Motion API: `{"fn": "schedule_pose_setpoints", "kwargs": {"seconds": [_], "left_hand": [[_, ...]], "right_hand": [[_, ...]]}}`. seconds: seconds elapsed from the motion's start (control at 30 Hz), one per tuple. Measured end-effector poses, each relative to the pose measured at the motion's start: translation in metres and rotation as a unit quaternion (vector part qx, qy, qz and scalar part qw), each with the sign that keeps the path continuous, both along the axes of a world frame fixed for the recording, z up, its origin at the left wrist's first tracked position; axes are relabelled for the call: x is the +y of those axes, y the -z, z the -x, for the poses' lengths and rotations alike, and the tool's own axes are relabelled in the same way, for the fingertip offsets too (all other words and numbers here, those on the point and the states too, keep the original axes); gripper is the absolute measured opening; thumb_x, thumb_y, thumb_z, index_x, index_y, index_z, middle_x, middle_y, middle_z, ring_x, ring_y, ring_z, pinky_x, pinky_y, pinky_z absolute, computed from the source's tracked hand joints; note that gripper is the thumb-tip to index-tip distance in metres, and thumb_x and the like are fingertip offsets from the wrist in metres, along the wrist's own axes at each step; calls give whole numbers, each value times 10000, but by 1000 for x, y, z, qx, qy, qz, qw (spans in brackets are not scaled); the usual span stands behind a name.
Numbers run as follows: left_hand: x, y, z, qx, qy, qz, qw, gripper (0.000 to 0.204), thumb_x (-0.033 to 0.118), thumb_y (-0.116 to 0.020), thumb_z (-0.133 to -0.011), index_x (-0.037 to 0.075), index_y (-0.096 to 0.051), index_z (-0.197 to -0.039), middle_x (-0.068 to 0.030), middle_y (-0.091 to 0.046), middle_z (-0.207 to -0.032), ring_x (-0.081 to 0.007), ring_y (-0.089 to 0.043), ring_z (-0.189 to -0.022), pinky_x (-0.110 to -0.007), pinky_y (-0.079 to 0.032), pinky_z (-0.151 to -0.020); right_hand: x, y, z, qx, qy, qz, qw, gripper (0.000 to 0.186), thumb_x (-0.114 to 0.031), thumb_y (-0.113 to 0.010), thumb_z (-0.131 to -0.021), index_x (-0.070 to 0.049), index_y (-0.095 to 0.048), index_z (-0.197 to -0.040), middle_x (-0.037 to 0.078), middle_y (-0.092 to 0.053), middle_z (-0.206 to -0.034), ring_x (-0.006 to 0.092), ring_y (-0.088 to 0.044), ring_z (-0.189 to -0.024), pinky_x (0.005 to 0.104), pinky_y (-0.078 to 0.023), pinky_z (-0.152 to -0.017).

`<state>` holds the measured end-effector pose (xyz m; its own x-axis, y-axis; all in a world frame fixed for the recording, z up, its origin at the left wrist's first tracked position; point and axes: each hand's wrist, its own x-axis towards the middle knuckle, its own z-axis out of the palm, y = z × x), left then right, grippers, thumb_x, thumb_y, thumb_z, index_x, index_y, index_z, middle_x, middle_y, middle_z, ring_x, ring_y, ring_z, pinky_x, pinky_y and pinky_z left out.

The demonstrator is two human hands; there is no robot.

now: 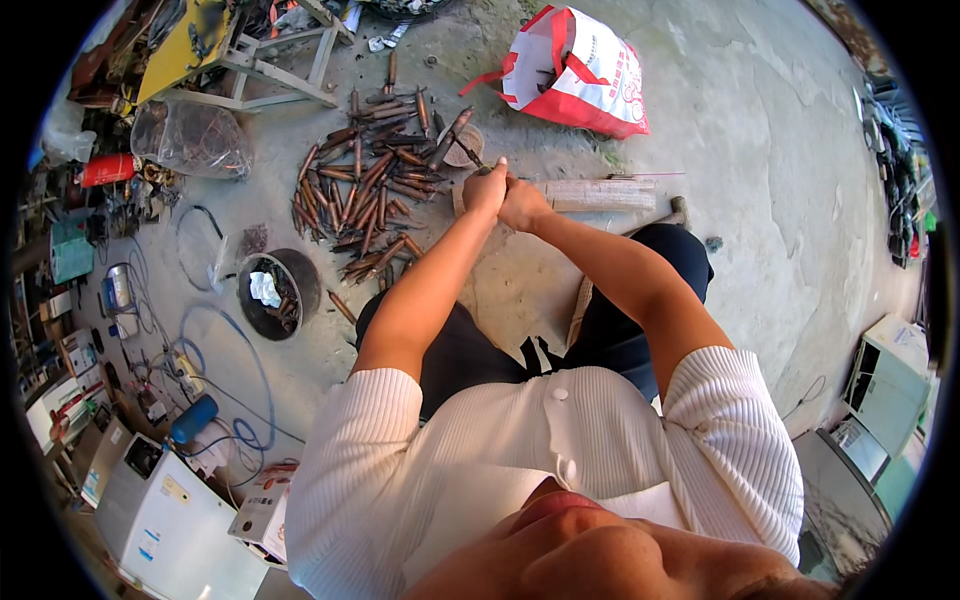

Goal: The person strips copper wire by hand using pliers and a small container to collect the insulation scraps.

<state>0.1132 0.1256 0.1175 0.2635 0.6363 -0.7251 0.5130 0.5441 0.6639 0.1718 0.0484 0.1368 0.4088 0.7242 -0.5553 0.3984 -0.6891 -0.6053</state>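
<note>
My left hand (483, 190) and my right hand (522, 205) are closed together in front of me, gripping a slim dark tool (474, 158), its handle mostly hidden by my fingers. A copper-brown cylinder (450, 136) is at the tool's far end, above a small round container (467, 143). Left of my hands lies a loose pile of several copper-brown tapered cylinders (350, 195) on the concrete floor. A pale wooden block (595, 195) lies behind and to the right of my hands, and a hammer-like tool (678, 212) is near my right knee.
A red-and-white bag (590, 75), metal stand (285, 65), plastic bag (190, 140) and black bucket (290, 320) with scraps surround the pile. Hoses (265, 395), a blue gas cylinder (195, 418) and appliance casings (165, 510) crowd the left. Cabinets (885, 390) stand at right.
</note>
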Motion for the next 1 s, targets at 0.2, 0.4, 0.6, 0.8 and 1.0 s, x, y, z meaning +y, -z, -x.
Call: {"fn": "schedule_pose_setpoints", "kwargs": {"seconds": [0.2, 0.4, 0.6, 0.8, 1.0], "left_hand": [[-1, 12, -1, 51, 10, -82, 995, 396, 354, -661, -823, -41, -672, -844, -116, -680, -859, -201, -638, -788, -327, -474, -676], [5, -26, -6, -67, 31, -83, 994, 574, 495, -653, -808, -72, -640, -887, -108, -646, -827, -185, -627, -831, -345, -481, -708], [31, -73, 13, -35, 226, -164, 960, 595, 575, -559, -861, -11, -564, -963, -91, -626, -809, -185, -601, -781, -335, -480, -701], [82, -106, 50, 143, 168, -547, 807, 510, 441, -558, -888, 30, -510, -1186, -179, -602, -1095, -346, -548, -1078, -412, -388, -956], [107, -86, 55, 58, 267, -316, 909, 470, 424, -381, -976, 36, -479, -1222, -197, -605, -1087, -354, -577, -1022, -429, -437, -851]], "right_hand": [[0, -6, -2, -24, -31, 4, 999, 612, -386, -575, -761, -18, -474, -1239, 277, -598, -1114, 414, -576, -1041, 465, -460, -891], [2, -10, -6, -54, 9, -86, 995, 640, -420, -601, -744, -21, -490, -1232, 290, -611, -1062, 416, -599, -988, 472, -468, -872], [10, -31, -32, -171, 28, -42, 984, 439, -375, -592, -774, -18, -547, -1024, 235, -650, -931, 392, -630, -895, 467, -493, -799], [13, -60, -29, -186, 16, -52, 981, 448, -363, -604, -775, -21, -532, -1055, 210, -637, -1011, 362, -618, -962, 434, -489, -838], [13, -75, -21, -202, -30, -89, 975, 431, -337, -624, -771, -36, -530, -1064, 197, -625, -1020, 358, -613, -959, 435, -482, -836]]}}
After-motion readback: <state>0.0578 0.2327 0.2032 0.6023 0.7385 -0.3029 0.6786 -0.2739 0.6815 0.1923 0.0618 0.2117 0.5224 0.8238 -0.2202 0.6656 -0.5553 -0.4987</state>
